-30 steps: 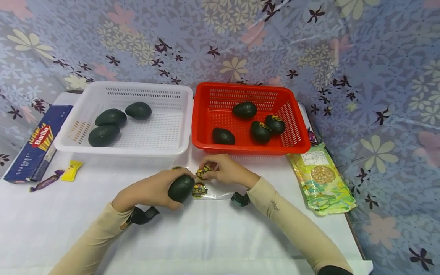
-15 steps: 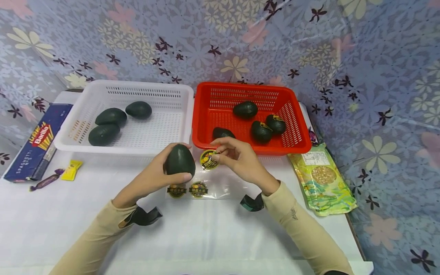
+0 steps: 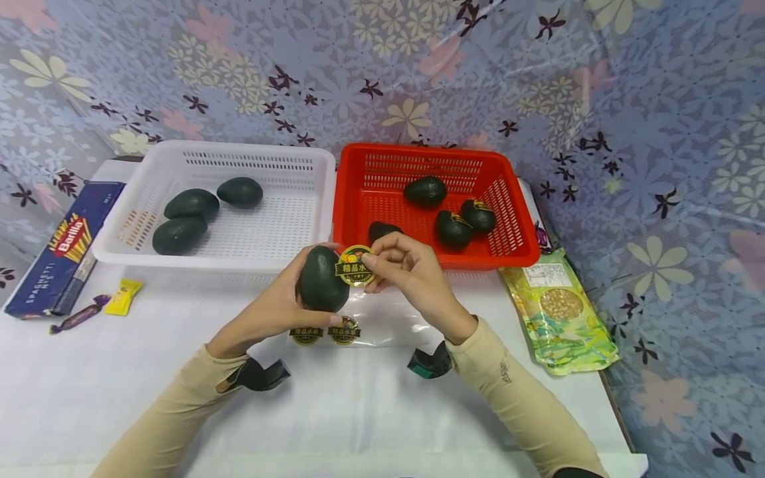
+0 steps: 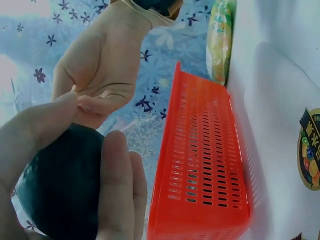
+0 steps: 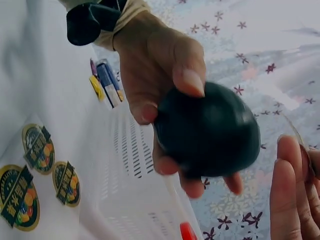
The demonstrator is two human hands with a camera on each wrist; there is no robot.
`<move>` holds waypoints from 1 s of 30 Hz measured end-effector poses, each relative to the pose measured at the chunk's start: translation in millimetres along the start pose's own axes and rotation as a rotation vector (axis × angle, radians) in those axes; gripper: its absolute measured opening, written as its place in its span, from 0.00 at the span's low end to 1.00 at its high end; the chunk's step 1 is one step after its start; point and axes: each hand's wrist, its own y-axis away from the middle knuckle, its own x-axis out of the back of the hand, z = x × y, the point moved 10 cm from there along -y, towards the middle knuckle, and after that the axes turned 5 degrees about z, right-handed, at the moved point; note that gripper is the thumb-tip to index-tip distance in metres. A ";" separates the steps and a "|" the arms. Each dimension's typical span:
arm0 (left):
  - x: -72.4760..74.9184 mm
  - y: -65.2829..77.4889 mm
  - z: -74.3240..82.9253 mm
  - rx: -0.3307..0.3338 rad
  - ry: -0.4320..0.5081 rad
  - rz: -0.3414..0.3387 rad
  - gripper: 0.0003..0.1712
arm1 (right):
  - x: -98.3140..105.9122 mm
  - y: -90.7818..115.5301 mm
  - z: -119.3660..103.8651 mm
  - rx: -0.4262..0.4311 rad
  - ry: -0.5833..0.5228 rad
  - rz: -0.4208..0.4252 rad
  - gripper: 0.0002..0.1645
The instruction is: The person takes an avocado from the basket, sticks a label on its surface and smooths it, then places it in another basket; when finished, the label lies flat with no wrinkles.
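My left hand (image 3: 271,309) grips a dark green avocado (image 3: 321,282), raised in front of the two baskets. Beside it, my right hand (image 3: 415,282) pinches a round gold-and-black sticker (image 3: 351,267) by its right edge. In the head view the sticker overlaps the avocado's right side; whether they touch I cannot tell. The right wrist view shows the left thumb and fingers around the avocado (image 5: 207,132), and the sticker edge-on in the right fingers (image 5: 285,195). Under the hands lies a clear sticker sheet (image 3: 388,325) bearing more round stickers (image 3: 307,335).
A white basket (image 3: 275,259) with three avocados stands back left. Beside it, a red basket (image 3: 430,261) holds several avocados, two with visible stickers. A spaghetti box (image 3: 66,249), purple candy (image 3: 79,315) and yellow candy (image 3: 123,297) lie left; a yellow-green bag (image 3: 562,312) lies right.
My right hand has peeled the sticker away from the sheet and lifted it, then brought it left to the avocado. My left hand has raised the avocado and turned it.
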 end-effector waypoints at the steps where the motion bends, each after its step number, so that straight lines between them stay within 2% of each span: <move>1: 0.3 -0.4 0.1 0.007 -0.010 0.009 0.59 | -1.6 0.3 -0.3 -0.003 -0.003 -0.009 0.07; 7: -2.9 -2.7 1.3 0.032 -0.055 0.021 0.60 | -8.8 2.2 -3.4 0.010 0.040 -0.046 0.07; 13: -8.1 -3.9 0.0 0.049 -0.025 0.019 0.59 | -12.3 3.8 -0.6 -0.007 0.060 -0.067 0.06; 19: -12.2 -4.2 4.6 0.035 -0.006 0.021 0.60 | -16.7 5.5 -1.4 0.014 0.073 -0.085 0.05; 30: -13.8 -2.9 5.0 0.032 -0.010 0.018 0.60 | -17.7 8.3 -2.9 0.011 0.089 -0.075 0.06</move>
